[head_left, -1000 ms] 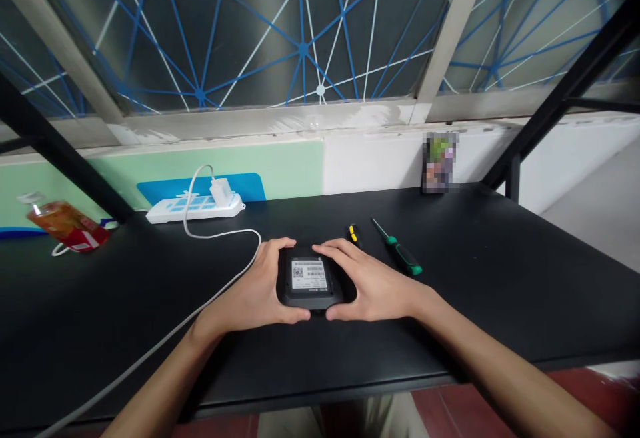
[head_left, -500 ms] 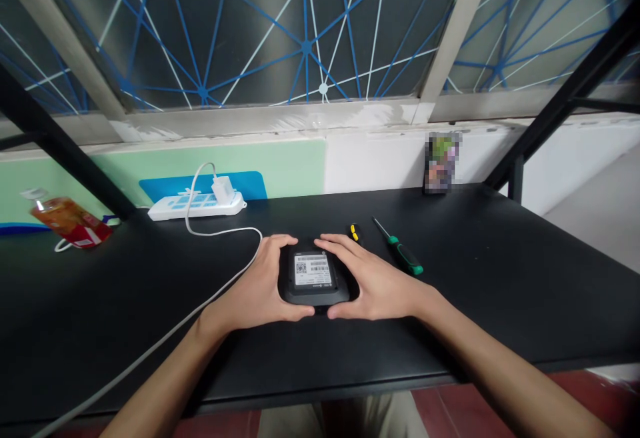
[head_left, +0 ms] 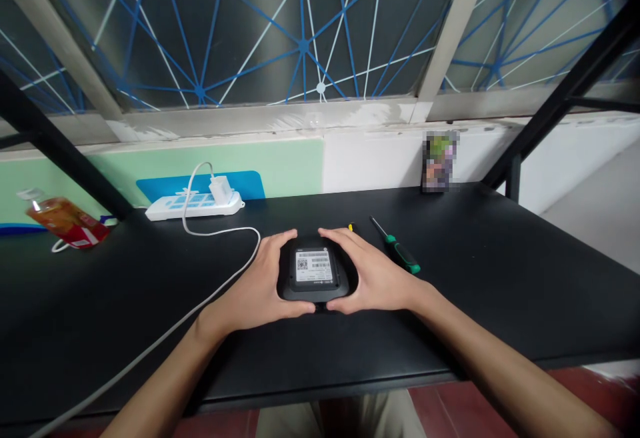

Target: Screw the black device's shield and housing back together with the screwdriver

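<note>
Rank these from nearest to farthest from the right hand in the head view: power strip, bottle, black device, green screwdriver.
1. Black device: held between both hands.
2. Green screwdriver: just beyond the right hand, to its right.
3. Power strip: at the back, to the left.
4. Bottle: far left.

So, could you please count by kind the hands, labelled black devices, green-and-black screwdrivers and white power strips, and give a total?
Hands: 2 (left hand, right hand)
Labelled black device: 1
Green-and-black screwdriver: 1
White power strip: 1
Total: 5
</note>
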A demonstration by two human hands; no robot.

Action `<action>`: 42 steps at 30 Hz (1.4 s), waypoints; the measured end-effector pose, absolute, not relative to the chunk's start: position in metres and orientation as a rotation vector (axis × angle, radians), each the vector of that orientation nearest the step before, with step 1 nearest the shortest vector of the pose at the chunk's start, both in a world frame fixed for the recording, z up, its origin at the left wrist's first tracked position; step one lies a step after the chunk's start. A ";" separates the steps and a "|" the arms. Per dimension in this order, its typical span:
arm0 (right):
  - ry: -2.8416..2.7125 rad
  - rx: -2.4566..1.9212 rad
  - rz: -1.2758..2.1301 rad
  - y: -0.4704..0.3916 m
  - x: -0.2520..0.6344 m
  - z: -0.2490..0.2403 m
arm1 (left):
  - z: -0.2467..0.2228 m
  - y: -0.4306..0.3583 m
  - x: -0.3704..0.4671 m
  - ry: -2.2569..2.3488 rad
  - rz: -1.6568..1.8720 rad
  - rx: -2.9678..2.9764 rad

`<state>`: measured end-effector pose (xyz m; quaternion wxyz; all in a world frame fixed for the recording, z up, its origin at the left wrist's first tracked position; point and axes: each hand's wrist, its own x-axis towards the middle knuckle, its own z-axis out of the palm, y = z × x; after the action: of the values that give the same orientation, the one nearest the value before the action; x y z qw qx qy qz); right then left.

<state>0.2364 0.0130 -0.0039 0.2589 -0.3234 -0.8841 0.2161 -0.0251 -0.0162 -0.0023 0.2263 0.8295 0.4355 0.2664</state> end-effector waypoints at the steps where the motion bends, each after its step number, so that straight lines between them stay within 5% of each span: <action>1: -2.382 -0.885 0.575 0.014 0.237 -0.004 | -0.002 -0.016 -0.025 1.217 0.719 2.268; 42: -2.315 -0.947 0.533 0.032 0.250 -0.018 | 0.023 -0.020 -0.097 1.422 0.090 2.370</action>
<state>0.2501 0.0317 -0.0177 0.2879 -0.3545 -0.8670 0.1995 -0.0965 -0.0204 0.0229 0.1870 0.8420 0.5050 0.0318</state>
